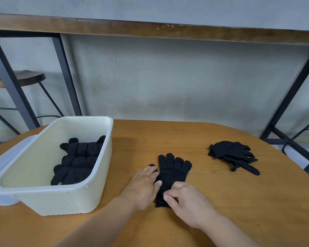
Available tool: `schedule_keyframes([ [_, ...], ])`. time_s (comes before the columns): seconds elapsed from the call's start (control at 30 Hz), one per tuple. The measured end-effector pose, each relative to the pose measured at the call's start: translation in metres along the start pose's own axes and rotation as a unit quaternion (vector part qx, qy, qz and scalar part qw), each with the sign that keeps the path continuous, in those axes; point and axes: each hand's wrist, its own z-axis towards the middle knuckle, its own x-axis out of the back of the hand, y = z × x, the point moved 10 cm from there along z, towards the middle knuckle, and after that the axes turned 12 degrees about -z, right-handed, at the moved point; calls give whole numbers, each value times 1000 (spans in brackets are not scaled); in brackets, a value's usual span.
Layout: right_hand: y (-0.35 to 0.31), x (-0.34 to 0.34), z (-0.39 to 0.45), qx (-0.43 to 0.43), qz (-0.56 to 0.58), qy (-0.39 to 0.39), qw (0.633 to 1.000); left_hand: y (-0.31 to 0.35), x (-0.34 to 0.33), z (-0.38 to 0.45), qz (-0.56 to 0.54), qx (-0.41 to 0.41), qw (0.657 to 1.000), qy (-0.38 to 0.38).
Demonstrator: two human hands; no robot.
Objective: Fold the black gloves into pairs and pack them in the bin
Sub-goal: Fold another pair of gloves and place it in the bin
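Note:
A black glove lies flat on the wooden table, fingers pointing away from me. My left hand rests flat on the glove's left edge, fingers straight, next to its thumb. My right hand has curled fingers that pinch the glove's cuff at the near end. A cream plastic bin stands to the left and holds several folded black gloves. A loose pile of black gloves lies on the table to the right.
A translucent lid lies under or beside the bin at the far left. Behind the table stand a grey wall, a wooden counter on black metal legs and a round stool. Cables lie on the floor at right.

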Motion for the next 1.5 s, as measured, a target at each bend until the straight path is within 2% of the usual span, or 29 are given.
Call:
schedule_keyframes([
  [0.07, 4, -1, 2, -10, 9, -10, 1000, -8, -10, 7, 42, 25, 998, -37],
  [0.17, 8, -2, 4, -29, 45, -22, 998, -13, -6, 17, 83, 42, 995, -39],
  [0.3, 11, -3, 5, -43, 60, -30, 997, 12, 1, 36, 96, -26, 995, -15],
  [0.37, 14, -4, 6, -43, 60, -20, 997, 25, -10, 44, 82, -60, 994, -50],
  [0.47, 16, -7, 7, -41, 68, -17, 997, 29, -24, 57, 86, -65, 990, -87],
  [0.57, 17, -9, 9, -35, 88, -13, 995, 34, -20, 73, 96, -74, 990, -72],
  [0.67, 20, -8, 9, -36, 107, -14, 994, 60, -9, 80, 84, -136, 987, -21],
  [0.73, 20, -9, 10, -35, 111, -17, 993, 74, -20, 82, 123, -170, 976, -49],
  [0.8, 20, -8, 9, -35, 113, -18, 993, 71, -33, 88, 185, -156, 965, -104],
  [0.87, 19, -9, 9, -35, 110, -24, 993, 59, -34, 96, 203, -127, 962, -128],
  [0.93, 20, -10, 9, -40, 107, -31, 993, 53, -20, 101, 156, -128, 975, -90],
  [1.0, 24, -12, 8, -61, 124, -48, 989, 50, 8, 97, 67, -138, 988, 15],
  [1.07, 31, -15, 8, -98, 182, -87, 974, 40, 27, 76, -16, -120, 989, 87],
  [1.13, 45, -12, 12, -155, 256, -98, 949, 31, 24, 51, -55, -100, 990, 79],
  [1.2, 70, -3, 21, -213, 301, -57, 928, 28, 12, 27, -64, -95, 992, 43],
  [1.27, 95, -5, 30, -274, 371, -34, 886, 27, 5, 12, -71, -99, 992, 27],
  [1.37, 125, -14, 39, -360, 473, -9, 804, 26, 4, 5, -70, -95, 993, 19],
  [1.43, 148, -7, 41, -401, 456, 43, 793, 26, 6, 2, -70, -87, 994, 16],
  [1.5, 148, -3, 42, -391, 463, 53, 793, 27, 12, -2, -84, -84, 992, 34],
])
